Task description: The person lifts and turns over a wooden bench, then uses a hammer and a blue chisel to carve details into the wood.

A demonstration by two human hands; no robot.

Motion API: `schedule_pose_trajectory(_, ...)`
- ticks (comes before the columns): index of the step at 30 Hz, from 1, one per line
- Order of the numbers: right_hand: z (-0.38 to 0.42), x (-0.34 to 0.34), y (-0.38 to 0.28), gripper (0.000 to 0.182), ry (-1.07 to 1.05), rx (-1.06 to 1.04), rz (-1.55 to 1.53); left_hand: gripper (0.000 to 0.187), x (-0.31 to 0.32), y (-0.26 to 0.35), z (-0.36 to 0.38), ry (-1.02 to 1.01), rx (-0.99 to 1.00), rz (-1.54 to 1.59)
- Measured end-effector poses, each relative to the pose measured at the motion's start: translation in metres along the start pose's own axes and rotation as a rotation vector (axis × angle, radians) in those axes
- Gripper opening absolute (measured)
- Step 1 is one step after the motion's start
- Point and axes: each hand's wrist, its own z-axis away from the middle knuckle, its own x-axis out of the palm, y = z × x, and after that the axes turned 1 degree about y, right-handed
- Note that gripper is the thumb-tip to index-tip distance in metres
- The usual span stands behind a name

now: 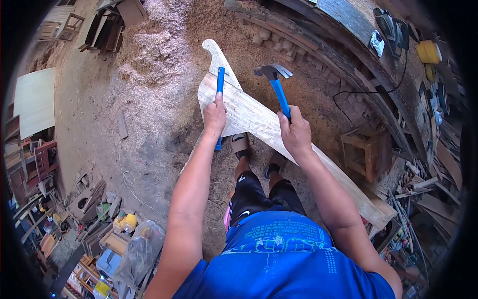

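Over the wide end of the board (259, 118), your left hand's (215, 117) fingers wrap fully round a blue bar (220, 80) mid-length, seemingly for balance; your right hand (297, 130) curls tight round the hammer (280, 93), head raised, perhaps to clear the board.

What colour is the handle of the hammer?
The hammer handle is bright blue; the head view, the only one, shows it well.

Claw hammer (278, 87) up over wood, gripped on blue handle, dark metal head at far end, claw turned right! Straight blue bar (220, 80) too, gripped mid-length, both ends showing, pointing forward. Beneath them, pale wooden piece (254, 117): curled hook tip far out, broad body, long tail slanting back rightward.
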Motion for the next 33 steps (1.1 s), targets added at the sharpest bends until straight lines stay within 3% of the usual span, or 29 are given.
schedule_pose_trajectory(15,-0.009,-0.002,-0.005,0.02,-0.023,0.012,-0.022,0.069,0.009,-0.002,-0.012,-0.03,0.03,-0.148)
schedule_pose_trajectory(28,-0.024,-0.003,-0.032,0.019,0.03,-0.139,-0.014,0.064,0.013,-0.011,-0.013,0.0,0.066,-0.103)
schedule_pose_trajectory(33,-0.035,-0.015,-0.054,0.019,0.074,-0.23,-0.059,0.063,0.01,-0.004,-0.011,-0.011,0.057,-0.224)
